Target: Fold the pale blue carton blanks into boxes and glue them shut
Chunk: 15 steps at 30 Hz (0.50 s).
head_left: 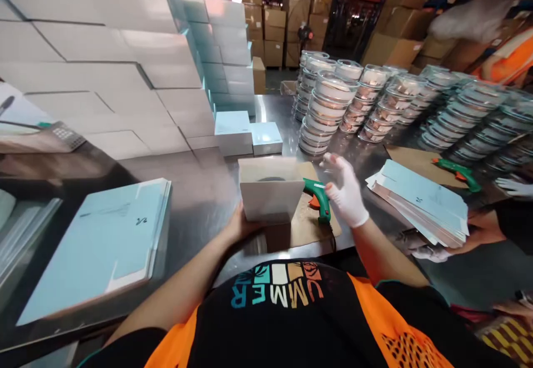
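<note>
A white cardboard box [272,198] with its top open stands tilted in front of me, and something dark and rounded shows just inside its rim. Against the box's lower left side is my left hand [240,222], gripping it, its fingers partly hidden by the box. My right hand [346,193], in a white glove, is raised to the right with fingers apart and nothing in it. Just left of that hand, a green glue gun [320,197] with an orange trigger lies on a brown cardboard sheet [306,233].
Stacked white boxes [125,62] form a wall at left; two small boxes [266,135] sit ahead. Clear round containers [328,107] stand in stacks at right. Flat blue cartons [108,229] lie left. A co-worker's hand [478,226] holds flat cartons [420,196] near another glue gun [462,172].
</note>
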Motion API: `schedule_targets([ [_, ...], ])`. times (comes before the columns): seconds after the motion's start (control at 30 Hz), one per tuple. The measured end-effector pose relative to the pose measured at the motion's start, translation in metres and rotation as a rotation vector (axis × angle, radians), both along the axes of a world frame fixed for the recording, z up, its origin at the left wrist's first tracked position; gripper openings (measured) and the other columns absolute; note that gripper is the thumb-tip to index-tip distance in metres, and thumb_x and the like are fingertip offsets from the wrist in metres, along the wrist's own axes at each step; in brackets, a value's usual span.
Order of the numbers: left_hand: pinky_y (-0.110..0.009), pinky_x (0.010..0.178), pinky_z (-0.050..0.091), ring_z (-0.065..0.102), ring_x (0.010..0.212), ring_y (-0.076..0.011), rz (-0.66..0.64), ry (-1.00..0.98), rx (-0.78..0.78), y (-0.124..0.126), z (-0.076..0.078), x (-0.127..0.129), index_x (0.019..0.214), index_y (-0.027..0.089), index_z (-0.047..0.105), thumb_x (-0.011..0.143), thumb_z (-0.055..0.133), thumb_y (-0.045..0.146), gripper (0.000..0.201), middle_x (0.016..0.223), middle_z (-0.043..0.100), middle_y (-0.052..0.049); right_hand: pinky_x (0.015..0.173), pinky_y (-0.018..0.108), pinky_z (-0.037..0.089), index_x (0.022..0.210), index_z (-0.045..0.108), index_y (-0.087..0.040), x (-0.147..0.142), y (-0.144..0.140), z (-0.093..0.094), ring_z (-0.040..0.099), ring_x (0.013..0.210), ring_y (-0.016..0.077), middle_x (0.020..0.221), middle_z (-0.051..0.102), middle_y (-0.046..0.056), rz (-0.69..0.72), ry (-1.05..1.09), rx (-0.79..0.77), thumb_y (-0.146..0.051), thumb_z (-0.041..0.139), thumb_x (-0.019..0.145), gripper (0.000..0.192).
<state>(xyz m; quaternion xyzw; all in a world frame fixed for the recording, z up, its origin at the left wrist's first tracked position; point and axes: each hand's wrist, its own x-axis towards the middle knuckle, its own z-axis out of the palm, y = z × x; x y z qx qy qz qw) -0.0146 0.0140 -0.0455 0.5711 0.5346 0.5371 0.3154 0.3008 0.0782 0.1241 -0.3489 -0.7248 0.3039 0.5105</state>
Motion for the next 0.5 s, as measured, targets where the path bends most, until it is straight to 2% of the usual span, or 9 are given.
schedule_targets([
  [0.07,-0.055,0.096,0.064,0.073,0.108,-0.0367,0.010,-0.007,0.001,-0.003,-0.001,0.006,0.127,0.019,0.068,0.053,0.107,0.048,0.088,0.114,0.076,-0.013,0.123,0.059,0.054,0.164,0.049,-0.023,-0.017,-0.008,-0.035,0.064,0.148,0.0389,0.167,0.056,0.024,0.062,-0.036,-0.090,-0.095,0.072,0.083,0.111],
  [0.13,-0.054,0.100,0.063,0.072,0.116,-0.0362,0.044,-0.021,0.085,-0.007,0.003,0.012,0.143,0.021,0.063,0.062,0.102,0.055,0.096,0.122,0.074,-0.014,0.132,0.059,0.046,0.165,0.050,-0.023,-0.035,-0.019,-0.058,0.054,0.158,0.0393,0.171,0.052,0.023,0.080,-0.043,-0.083,-0.095,0.069,0.086,0.108],
  [0.17,-0.053,0.103,0.062,0.071,0.120,-0.0357,0.069,-0.014,0.155,-0.008,0.008,0.013,0.147,0.023,0.061,0.068,0.099,0.059,0.095,0.125,0.073,-0.014,0.136,0.059,0.040,0.163,0.053,-0.023,-0.043,-0.023,-0.063,0.051,0.161,0.0386,0.171,0.053,0.022,0.087,-0.033,-0.061,-0.093,0.068,0.088,0.103],
  [0.23,-0.052,0.107,0.060,0.069,0.125,-0.0347,0.093,0.045,0.307,-0.010,0.020,0.012,0.140,0.025,0.067,0.078,0.091,0.066,0.078,0.124,0.073,-0.013,0.138,0.057,0.037,0.156,0.061,-0.022,-0.058,-0.029,-0.063,0.054,0.158,0.0376,0.164,0.061,0.020,0.138,0.005,-0.042,-0.088,0.065,0.093,0.091],
  [0.3,-0.050,0.104,0.061,0.071,0.118,-0.0332,0.086,0.095,0.423,-0.008,0.035,0.009,0.117,0.023,0.076,0.086,0.082,0.072,0.058,0.113,0.074,-0.011,0.130,0.055,0.047,0.147,0.067,-0.021,-0.071,-0.028,-0.056,0.067,0.143,0.0368,0.147,0.073,0.019,0.233,0.051,-0.094,-0.085,0.060,0.098,0.081],
  [0.37,-0.046,0.097,0.062,0.072,0.109,-0.0307,0.113,0.080,0.487,-0.006,0.045,0.007,0.106,0.021,0.076,0.093,0.073,0.075,0.056,0.110,0.073,-0.011,0.119,0.052,0.057,0.138,0.070,-0.020,-0.084,-0.024,-0.051,0.074,0.128,0.0341,0.133,0.079,0.015,0.228,0.102,-0.173,-0.076,0.059,0.102,0.067],
  [0.43,-0.044,0.098,0.062,0.072,0.112,-0.0296,0.182,0.013,0.519,-0.005,0.048,0.005,0.120,0.022,0.074,0.093,0.070,0.079,0.064,0.124,0.072,-0.013,0.112,0.047,0.060,0.134,0.069,-0.022,-0.097,-0.017,-0.053,0.075,0.119,0.0304,0.128,0.079,0.012,0.081,0.148,-0.215,-0.060,0.065,0.098,0.053],
  [0.5,-0.048,0.108,0.060,0.071,0.122,-0.0311,0.193,0.019,0.495,-0.006,0.046,0.003,0.135,0.025,0.069,0.088,0.077,0.081,0.074,0.134,0.071,-0.014,0.109,0.043,0.060,0.139,0.063,-0.023,-0.105,-0.010,-0.058,0.074,0.116,0.0269,0.132,0.076,0.011,-0.062,0.178,-0.210,-0.046,0.069,0.090,0.054],
])
